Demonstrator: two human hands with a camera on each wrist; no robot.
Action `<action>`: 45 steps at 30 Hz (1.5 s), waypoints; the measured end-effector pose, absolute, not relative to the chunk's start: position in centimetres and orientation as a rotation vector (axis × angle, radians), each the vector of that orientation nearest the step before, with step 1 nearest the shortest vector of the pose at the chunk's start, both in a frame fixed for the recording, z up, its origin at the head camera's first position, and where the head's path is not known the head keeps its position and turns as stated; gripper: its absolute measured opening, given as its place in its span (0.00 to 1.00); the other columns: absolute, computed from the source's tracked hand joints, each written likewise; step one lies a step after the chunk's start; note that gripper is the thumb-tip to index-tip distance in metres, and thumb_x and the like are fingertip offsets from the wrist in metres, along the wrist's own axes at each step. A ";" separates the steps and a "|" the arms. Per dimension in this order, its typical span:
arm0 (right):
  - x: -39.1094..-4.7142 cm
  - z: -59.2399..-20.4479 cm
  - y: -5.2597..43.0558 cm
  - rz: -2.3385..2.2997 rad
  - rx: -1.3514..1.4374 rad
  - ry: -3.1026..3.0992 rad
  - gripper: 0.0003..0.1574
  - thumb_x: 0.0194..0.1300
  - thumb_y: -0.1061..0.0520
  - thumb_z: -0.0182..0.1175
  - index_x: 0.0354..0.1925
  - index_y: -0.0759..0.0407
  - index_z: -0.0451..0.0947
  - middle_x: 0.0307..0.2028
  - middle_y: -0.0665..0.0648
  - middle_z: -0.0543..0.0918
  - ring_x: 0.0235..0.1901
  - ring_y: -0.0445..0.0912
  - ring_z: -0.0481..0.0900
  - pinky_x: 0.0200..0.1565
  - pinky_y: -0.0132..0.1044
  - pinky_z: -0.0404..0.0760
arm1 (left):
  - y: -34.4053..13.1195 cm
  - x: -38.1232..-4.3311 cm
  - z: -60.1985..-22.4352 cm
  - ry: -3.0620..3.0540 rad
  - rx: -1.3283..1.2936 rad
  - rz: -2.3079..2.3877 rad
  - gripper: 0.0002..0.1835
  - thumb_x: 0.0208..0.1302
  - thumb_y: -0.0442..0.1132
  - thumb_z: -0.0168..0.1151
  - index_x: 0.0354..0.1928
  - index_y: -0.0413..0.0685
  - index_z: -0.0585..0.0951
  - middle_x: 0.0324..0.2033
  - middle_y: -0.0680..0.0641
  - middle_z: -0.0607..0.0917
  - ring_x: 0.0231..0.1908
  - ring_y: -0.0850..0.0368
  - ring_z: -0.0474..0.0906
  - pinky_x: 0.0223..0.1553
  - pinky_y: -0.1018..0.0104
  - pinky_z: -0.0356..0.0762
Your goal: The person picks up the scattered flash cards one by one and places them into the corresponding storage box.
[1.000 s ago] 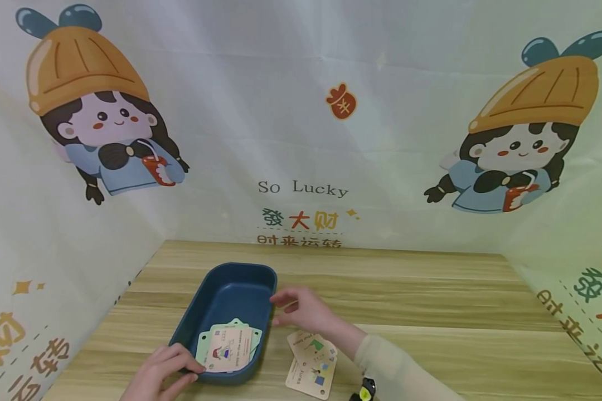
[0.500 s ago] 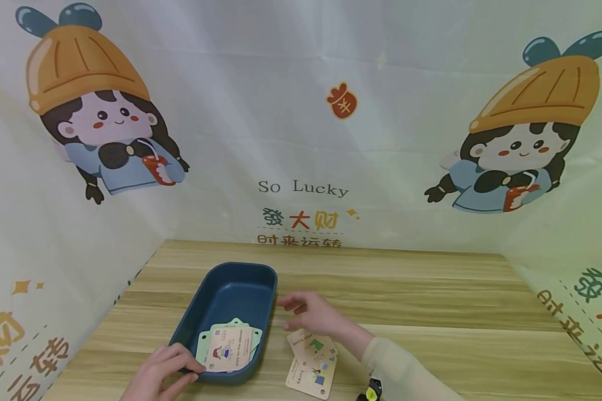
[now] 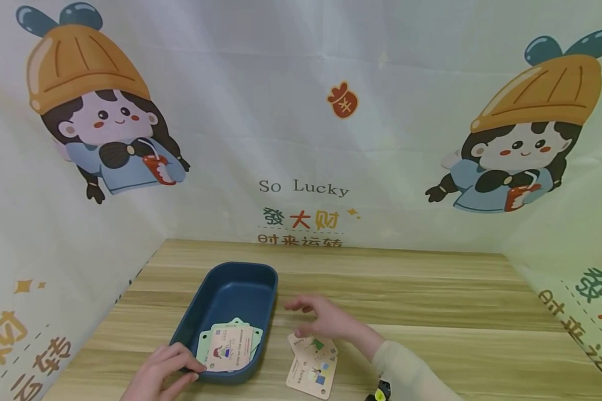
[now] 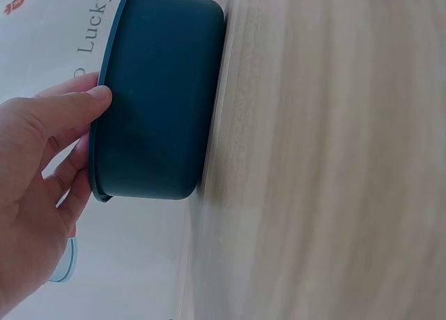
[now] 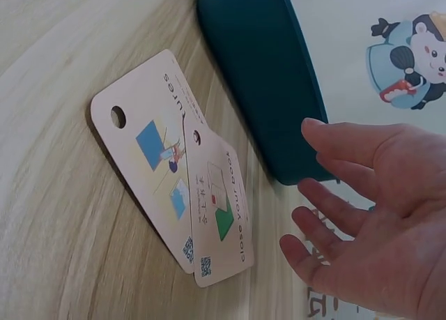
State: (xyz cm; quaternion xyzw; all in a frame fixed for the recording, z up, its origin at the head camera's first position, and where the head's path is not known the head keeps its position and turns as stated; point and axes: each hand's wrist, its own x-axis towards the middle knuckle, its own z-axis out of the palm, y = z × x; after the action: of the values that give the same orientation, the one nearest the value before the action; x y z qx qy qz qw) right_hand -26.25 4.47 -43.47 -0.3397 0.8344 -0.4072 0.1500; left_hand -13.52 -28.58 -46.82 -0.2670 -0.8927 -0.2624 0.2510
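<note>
A dark blue open storage box (image 3: 229, 303) stands on the wooden table. My left hand (image 3: 163, 370) pinches its near left rim; the left wrist view shows the thumb on the outer side and the fingers behind the rim. Inside the box's near end lie several flash cards, a pink one (image 3: 229, 350) over green ones (image 3: 203, 344). Two pink flash cards, one printed "close your book" (image 5: 221, 215) and overlapping the other card (image 5: 143, 135), lie on the table right of the box. My right hand (image 3: 327, 320) hovers over their far end, fingers spread and holding nothing.
The wooden table (image 3: 406, 289) extends right of and behind the box. A white cloth (image 3: 301, 139) with cartoon figures and lettering encloses the table at the back and on both sides. A black and yellow item (image 3: 381, 392) shows beside the right sleeve (image 3: 406, 370).
My right hand has drawn back to the right, away from the box's right rim and over the two loose cards. My left hand, the box and the cards stay in place.
</note>
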 end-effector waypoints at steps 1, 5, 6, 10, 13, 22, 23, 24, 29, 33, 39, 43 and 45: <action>-26.3 -43.6 4.6 -1.168 -0.979 2.391 0.35 0.58 0.63 0.68 0.63 0.63 0.72 0.64 0.62 0.76 0.64 0.60 0.72 0.66 0.56 0.68 | -28.6 -13.5 -46.8 -2.430 -0.728 -0.715 0.24 0.42 0.28 0.77 0.34 0.70 0.83 0.31 0.67 0.79 0.33 0.74 0.66 0.31 0.75 0.67; -26.4 -43.8 5.2 -1.170 -0.986 2.368 0.37 0.57 0.64 0.68 0.64 0.63 0.71 0.65 0.61 0.75 0.66 0.61 0.70 0.68 0.58 0.66 | -28.5 -13.5 -46.8 -2.426 -0.728 -0.716 0.24 0.42 0.27 0.77 0.34 0.70 0.83 0.31 0.68 0.79 0.33 0.74 0.66 0.31 0.75 0.67; -26.4 -43.9 5.4 -1.172 -0.984 2.366 0.37 0.57 0.64 0.68 0.64 0.63 0.71 0.65 0.61 0.75 0.66 0.61 0.69 0.68 0.58 0.65 | -28.5 -13.5 -46.8 -2.425 -0.726 -0.718 0.25 0.41 0.27 0.77 0.34 0.70 0.83 0.31 0.68 0.79 0.33 0.74 0.66 0.31 0.75 0.67; -26.5 -44.3 6.0 -1.168 -0.970 2.369 0.38 0.56 0.65 0.68 0.65 0.63 0.70 0.65 0.61 0.75 0.67 0.60 0.69 0.69 0.58 0.64 | -28.5 -13.5 -46.8 -2.422 -0.728 -0.719 0.24 0.41 0.27 0.77 0.34 0.69 0.83 0.32 0.69 0.79 0.33 0.74 0.66 0.31 0.75 0.67; -26.5 -44.6 6.3 -1.164 -0.953 2.376 0.39 0.55 0.64 0.69 0.65 0.63 0.70 0.65 0.61 0.75 0.67 0.60 0.69 0.69 0.58 0.63 | -28.6 -13.6 -46.9 -2.413 -0.739 -0.721 0.25 0.41 0.27 0.77 0.34 0.69 0.83 0.31 0.68 0.79 0.33 0.74 0.66 0.31 0.75 0.67; -26.2 -45.1 6.8 -1.169 -0.923 2.390 0.37 0.53 0.64 0.70 0.62 0.63 0.73 0.63 0.62 0.76 0.65 0.61 0.71 0.68 0.59 0.64 | -28.7 -13.6 -46.8 -2.442 -0.751 -0.728 0.23 0.44 0.29 0.76 0.35 0.70 0.82 0.31 0.64 0.80 0.33 0.74 0.67 0.31 0.75 0.67; -26.2 -45.2 6.8 -1.178 -0.923 2.384 0.37 0.52 0.64 0.70 0.62 0.64 0.73 0.63 0.62 0.76 0.65 0.62 0.71 0.68 0.59 0.63 | -28.7 -13.6 -46.8 -2.449 -0.747 -0.729 0.23 0.44 0.29 0.76 0.35 0.70 0.82 0.30 0.64 0.80 0.33 0.74 0.67 0.31 0.75 0.67; -26.2 -45.3 6.9 -1.185 -0.926 2.379 0.37 0.52 0.64 0.71 0.61 0.65 0.73 0.63 0.63 0.76 0.65 0.62 0.71 0.68 0.60 0.63 | -28.7 -13.6 -46.8 -2.455 -0.745 -0.729 0.23 0.45 0.29 0.75 0.35 0.70 0.82 0.31 0.64 0.80 0.34 0.74 0.67 0.31 0.74 0.67; -26.3 -45.7 7.1 -1.193 -0.941 2.375 0.38 0.51 0.64 0.71 0.61 0.67 0.73 0.62 0.64 0.77 0.64 0.62 0.72 0.69 0.60 0.62 | -28.7 -13.5 -46.7 -2.470 -0.737 -0.727 0.23 0.45 0.29 0.75 0.35 0.70 0.82 0.31 0.65 0.79 0.34 0.74 0.67 0.31 0.74 0.67; -26.2 -45.9 7.3 -1.190 -0.922 2.383 0.39 0.51 0.64 0.72 0.62 0.66 0.72 0.62 0.64 0.77 0.65 0.61 0.72 0.69 0.61 0.61 | -28.7 -13.5 -46.6 -2.470 -0.732 -0.718 0.23 0.45 0.29 0.76 0.34 0.70 0.82 0.31 0.67 0.79 0.34 0.74 0.67 0.31 0.74 0.68; -26.2 -46.1 7.5 -1.183 -0.884 2.379 0.42 0.49 0.61 0.73 0.63 0.64 0.72 0.63 0.63 0.76 0.65 0.59 0.71 0.69 0.59 0.61 | -28.6 -13.4 -46.5 -2.479 -0.721 -0.718 0.23 0.45 0.29 0.76 0.34 0.70 0.82 0.31 0.66 0.79 0.33 0.74 0.67 0.31 0.74 0.68; -26.3 -46.3 7.7 -1.136 -0.891 2.379 0.44 0.48 0.59 0.74 0.64 0.62 0.71 0.63 0.61 0.75 0.65 0.58 0.70 0.69 0.58 0.61 | -28.6 -13.4 -46.5 -2.468 -0.722 -0.723 0.23 0.45 0.28 0.75 0.34 0.70 0.83 0.30 0.65 0.80 0.33 0.73 0.67 0.31 0.74 0.68; -26.4 -46.4 7.8 -1.112 -0.897 2.381 0.44 0.48 0.59 0.75 0.64 0.61 0.71 0.64 0.61 0.74 0.65 0.58 0.69 0.69 0.57 0.61 | -28.6 -13.4 -46.5 -2.462 -0.722 -0.724 0.23 0.44 0.29 0.75 0.34 0.70 0.83 0.30 0.65 0.80 0.33 0.73 0.67 0.31 0.74 0.68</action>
State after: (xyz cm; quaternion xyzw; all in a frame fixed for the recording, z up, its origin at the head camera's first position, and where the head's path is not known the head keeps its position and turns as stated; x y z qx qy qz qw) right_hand -26.37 7.75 -46.38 -0.3178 0.8432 -0.3939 0.1813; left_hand -13.40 -28.57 -46.54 -0.2632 -0.8975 -0.2640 0.2356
